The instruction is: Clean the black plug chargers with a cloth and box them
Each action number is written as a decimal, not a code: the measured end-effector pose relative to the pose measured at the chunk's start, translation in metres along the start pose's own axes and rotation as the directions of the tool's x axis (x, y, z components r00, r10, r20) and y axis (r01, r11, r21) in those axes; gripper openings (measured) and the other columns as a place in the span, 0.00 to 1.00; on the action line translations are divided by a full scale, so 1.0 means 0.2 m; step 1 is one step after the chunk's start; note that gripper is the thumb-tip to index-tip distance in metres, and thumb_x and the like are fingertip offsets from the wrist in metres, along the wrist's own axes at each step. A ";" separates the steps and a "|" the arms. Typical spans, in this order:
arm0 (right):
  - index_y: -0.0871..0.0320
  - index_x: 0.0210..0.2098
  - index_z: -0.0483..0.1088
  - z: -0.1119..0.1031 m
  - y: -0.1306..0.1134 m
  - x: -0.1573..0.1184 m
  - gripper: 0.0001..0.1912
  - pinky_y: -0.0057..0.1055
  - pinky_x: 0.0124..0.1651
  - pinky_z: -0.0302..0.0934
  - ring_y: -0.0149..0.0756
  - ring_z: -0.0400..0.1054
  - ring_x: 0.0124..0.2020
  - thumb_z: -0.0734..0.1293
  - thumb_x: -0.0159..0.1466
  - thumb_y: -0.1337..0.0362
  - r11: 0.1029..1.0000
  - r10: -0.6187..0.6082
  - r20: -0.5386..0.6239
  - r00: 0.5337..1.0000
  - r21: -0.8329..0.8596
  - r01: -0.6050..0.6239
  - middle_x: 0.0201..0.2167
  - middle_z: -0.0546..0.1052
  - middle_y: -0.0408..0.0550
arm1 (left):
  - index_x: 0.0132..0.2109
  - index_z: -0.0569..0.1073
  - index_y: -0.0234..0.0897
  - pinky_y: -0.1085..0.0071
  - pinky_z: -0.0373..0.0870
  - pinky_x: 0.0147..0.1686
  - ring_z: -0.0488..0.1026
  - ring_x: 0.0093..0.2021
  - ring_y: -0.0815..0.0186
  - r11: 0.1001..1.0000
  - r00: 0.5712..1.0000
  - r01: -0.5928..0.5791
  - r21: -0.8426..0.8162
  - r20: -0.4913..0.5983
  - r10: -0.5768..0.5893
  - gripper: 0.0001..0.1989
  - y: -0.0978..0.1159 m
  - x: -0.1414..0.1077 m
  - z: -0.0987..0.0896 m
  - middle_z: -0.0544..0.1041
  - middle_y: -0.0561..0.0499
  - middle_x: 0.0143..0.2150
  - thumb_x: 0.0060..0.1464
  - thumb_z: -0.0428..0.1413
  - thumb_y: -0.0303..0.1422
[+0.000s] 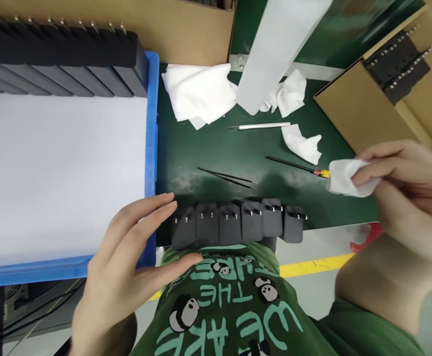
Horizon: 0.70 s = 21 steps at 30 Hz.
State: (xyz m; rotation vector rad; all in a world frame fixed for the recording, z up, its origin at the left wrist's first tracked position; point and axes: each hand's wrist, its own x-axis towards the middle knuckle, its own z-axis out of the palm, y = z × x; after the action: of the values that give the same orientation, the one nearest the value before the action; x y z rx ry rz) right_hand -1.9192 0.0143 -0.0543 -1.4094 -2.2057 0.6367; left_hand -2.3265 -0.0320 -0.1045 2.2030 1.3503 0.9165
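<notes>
My left hand (126, 262) is open, fingers and thumb spread, at the left end of a row of black power adapters (229, 222). Several adapters stand along the table's front edge, their metal prongs showing. The fingertips are close to the leftmost adapter (183, 228); whether they touch it I cannot tell. On the right, my right hand (412, 188) pinches a folded white wipe (344, 178) between thumb and fingers. Behind the wipe lies a thin black tool (293, 164) with a yellow and red part, its end hidden. Black tweezers (226, 177) rest behind the adapters.
A blue tray (151, 148) at left holds a row of black adapters (63, 59). White wipes (201, 94), a crumpled wipe (303, 143) and a silver pen-like tool (264, 126) lie on the green table. A cardboard box (364, 109) with adapters stands at right.
</notes>
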 end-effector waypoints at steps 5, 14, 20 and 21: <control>0.53 0.30 0.69 0.24 -0.05 -0.12 0.11 0.40 0.38 0.64 0.43 0.70 0.39 0.60 0.59 0.74 0.985 0.127 -0.204 0.971 -0.088 -0.148 0.39 0.72 0.49 | 0.66 0.66 0.32 0.60 0.75 0.57 0.75 0.56 0.53 0.988 0.983 -0.134 0.076 0.134 0.123 0.35 -0.02 0.05 0.03 0.75 0.39 0.57 0.56 0.64 0.40; 0.50 0.40 0.64 0.39 -0.15 -0.28 0.11 0.64 0.66 0.56 0.57 0.64 0.63 0.67 0.61 0.69 0.940 0.173 -0.320 0.931 0.336 -0.060 0.56 0.73 0.52 | 0.66 0.65 0.35 0.57 0.77 0.55 0.77 0.54 0.53 0.967 0.955 -0.225 0.117 0.225 0.195 0.35 0.01 0.13 0.06 0.77 0.41 0.54 0.56 0.64 0.43; 0.49 0.63 0.59 0.55 -0.17 -0.28 0.35 0.62 0.62 0.63 0.56 0.65 0.63 0.74 0.60 0.62 0.941 -0.033 -0.243 0.970 0.320 0.112 0.57 0.73 0.56 | 0.66 0.66 0.39 0.63 0.79 0.50 0.79 0.49 0.58 0.977 0.956 -0.199 0.079 0.236 0.175 0.32 0.02 0.14 0.08 0.80 0.45 0.51 0.57 0.64 0.39; 0.50 0.64 0.59 0.57 -0.18 -0.27 0.34 0.61 0.61 0.64 0.56 0.64 0.63 0.73 0.61 0.61 0.952 -0.060 -0.239 0.969 0.277 0.128 0.58 0.72 0.58 | 0.65 0.67 0.39 0.63 0.79 0.50 0.79 0.49 0.58 0.978 0.957 -0.194 0.078 0.232 0.172 0.31 0.02 0.14 0.08 0.80 0.45 0.50 0.56 0.65 0.38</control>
State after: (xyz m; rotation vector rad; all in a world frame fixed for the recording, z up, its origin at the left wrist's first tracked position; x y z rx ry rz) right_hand -1.9917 -0.0641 -0.1291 -1.1568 -1.8979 0.6945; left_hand -2.3027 -0.0088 -0.1045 2.4560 1.1238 0.6478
